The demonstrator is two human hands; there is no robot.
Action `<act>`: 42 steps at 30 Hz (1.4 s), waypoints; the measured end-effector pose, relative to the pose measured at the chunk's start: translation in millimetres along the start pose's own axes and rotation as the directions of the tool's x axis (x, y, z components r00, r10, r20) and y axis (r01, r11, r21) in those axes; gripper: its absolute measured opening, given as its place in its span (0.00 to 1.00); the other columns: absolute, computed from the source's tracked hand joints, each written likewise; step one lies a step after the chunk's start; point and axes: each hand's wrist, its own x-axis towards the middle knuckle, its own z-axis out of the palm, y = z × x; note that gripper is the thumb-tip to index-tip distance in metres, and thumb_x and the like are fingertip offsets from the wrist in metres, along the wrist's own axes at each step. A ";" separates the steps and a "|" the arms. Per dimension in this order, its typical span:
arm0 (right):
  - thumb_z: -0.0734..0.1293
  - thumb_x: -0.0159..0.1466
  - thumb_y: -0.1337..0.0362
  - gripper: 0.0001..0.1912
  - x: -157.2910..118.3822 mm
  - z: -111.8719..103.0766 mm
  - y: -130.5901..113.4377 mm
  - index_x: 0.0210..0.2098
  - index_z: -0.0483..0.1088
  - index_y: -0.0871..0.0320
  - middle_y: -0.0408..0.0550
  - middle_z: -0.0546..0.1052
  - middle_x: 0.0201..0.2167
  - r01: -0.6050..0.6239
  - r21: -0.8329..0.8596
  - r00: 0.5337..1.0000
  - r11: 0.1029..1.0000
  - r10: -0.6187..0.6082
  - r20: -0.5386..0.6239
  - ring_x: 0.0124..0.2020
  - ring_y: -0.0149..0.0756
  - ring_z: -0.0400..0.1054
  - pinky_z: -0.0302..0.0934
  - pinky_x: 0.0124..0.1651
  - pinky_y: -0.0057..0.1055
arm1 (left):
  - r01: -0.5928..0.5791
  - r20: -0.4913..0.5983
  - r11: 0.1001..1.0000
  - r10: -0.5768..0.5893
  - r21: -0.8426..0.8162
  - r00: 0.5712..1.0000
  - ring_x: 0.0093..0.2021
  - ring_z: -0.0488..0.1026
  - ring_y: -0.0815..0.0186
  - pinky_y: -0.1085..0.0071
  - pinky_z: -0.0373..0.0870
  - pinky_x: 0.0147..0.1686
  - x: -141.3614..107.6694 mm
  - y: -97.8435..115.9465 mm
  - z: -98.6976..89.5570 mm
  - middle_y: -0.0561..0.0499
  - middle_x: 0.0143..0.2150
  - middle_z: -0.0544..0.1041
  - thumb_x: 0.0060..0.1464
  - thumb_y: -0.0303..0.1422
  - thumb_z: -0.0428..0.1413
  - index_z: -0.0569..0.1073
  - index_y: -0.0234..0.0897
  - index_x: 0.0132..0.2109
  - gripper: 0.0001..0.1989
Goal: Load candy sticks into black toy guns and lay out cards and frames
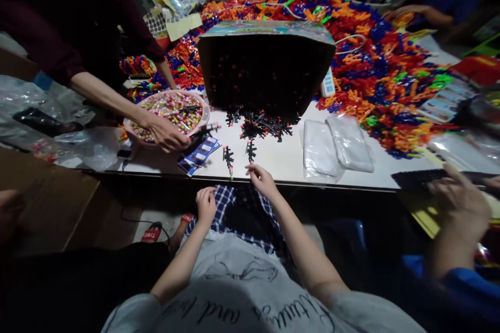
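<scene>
Near the front edge of the surface [283, 161], two guns [228, 155] were laid apart, before a pile [265, 127] at the box [267, 28]. The right hand [263, 182] was held just beside the lower end of one gun, fingers loosely bent, the left hand [206, 204] rested on checked cloth [224, 196]; whether anything was held in either grip could not be told.

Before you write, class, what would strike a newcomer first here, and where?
Likely the huge heap of orange, red and blue pieces across the back and right of the white table. Before it, an open box faces the camera, black toy guns piled at its mouth. Left of the box sits a pink basin of small bright pieces.
</scene>
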 end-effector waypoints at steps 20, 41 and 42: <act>0.50 0.71 0.53 0.24 -4.8 101.0 -72.2 0.56 0.63 0.61 0.57 0.79 0.45 -0.490 0.833 0.719 -0.257 0.421 0.552 0.47 0.40 0.76 0.73 0.48 0.39 | 0.299 0.053 0.218 -0.723 -0.929 0.689 0.66 0.65 0.57 0.53 0.67 0.58 34.2 18.6 -61.9 0.33 0.65 0.67 0.62 0.44 0.27 0.59 0.32 0.68 0.36; 0.60 0.64 0.64 0.17 -50.4 86.5 5.4 0.49 0.73 0.62 0.53 0.81 0.40 -0.403 0.902 0.901 0.154 0.240 0.362 0.35 0.34 0.74 0.66 0.39 0.29 | 0.204 -0.178 0.973 -0.183 0.108 0.967 0.70 0.50 0.44 0.48 0.42 0.70 104.0 26.5 -25.7 0.32 0.65 0.63 0.44 0.30 0.63 0.71 0.30 0.55 0.29; 0.61 0.63 0.64 0.17 -58.4 81.5 8.3 0.47 0.73 0.62 0.52 0.81 0.38 -0.383 0.904 0.909 0.189 0.253 0.332 0.34 0.33 0.74 0.64 0.38 0.29 | 0.141 -0.145 0.967 -0.112 0.213 0.983 0.69 0.53 0.43 0.48 0.45 0.69 113.5 27.3 -25.7 0.32 0.64 0.65 0.43 0.31 0.63 0.71 0.30 0.55 0.29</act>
